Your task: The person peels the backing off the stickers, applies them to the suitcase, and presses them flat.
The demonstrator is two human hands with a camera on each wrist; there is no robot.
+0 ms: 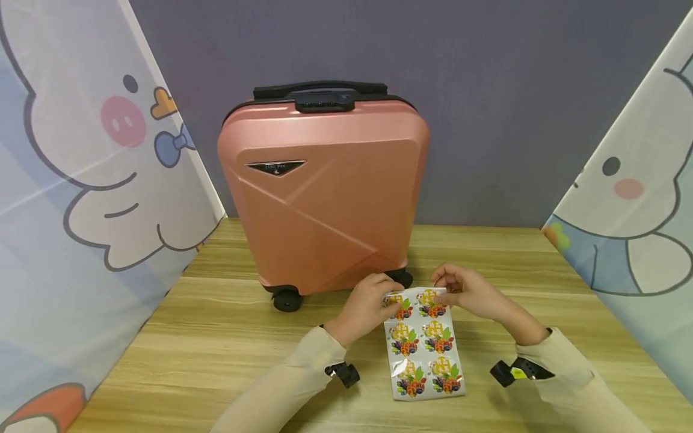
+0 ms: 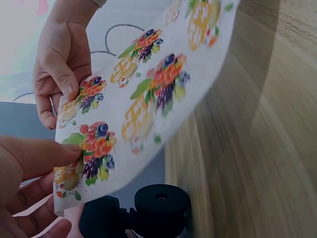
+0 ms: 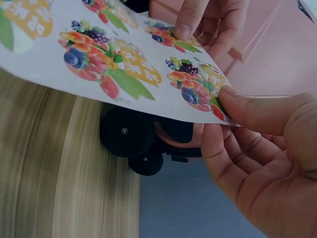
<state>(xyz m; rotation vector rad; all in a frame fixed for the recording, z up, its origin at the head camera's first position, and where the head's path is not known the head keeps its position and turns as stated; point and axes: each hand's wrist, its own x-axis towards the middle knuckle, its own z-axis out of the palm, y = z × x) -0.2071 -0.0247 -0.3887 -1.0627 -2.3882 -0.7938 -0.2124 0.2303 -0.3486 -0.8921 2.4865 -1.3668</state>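
A white sheet of fruit stickers [image 1: 425, 346] hangs tilted between both hands in front of the suitcase, its far edge raised off the table. Printed on it are two columns of colourful fruit designs with yellow lettering. My left hand [image 1: 372, 305] pinches the far left corner, thumb on the printed face and fingers behind, as the left wrist view shows. At the far right corner my right hand [image 1: 470, 293] pinches the sheet between thumb [image 3: 257, 111] and fingers. Every sticker in view appears to lie on the sheet.
A pink hard-shell suitcase [image 1: 330, 204] stands upright just behind the hands, on black wheels [image 1: 287, 299]. Beneath is a wood-grain table [image 1: 216, 349]. A grey panel [image 1: 487, 120] rises behind, with cartoon-printed sheets [image 1: 97, 150] on both sides.
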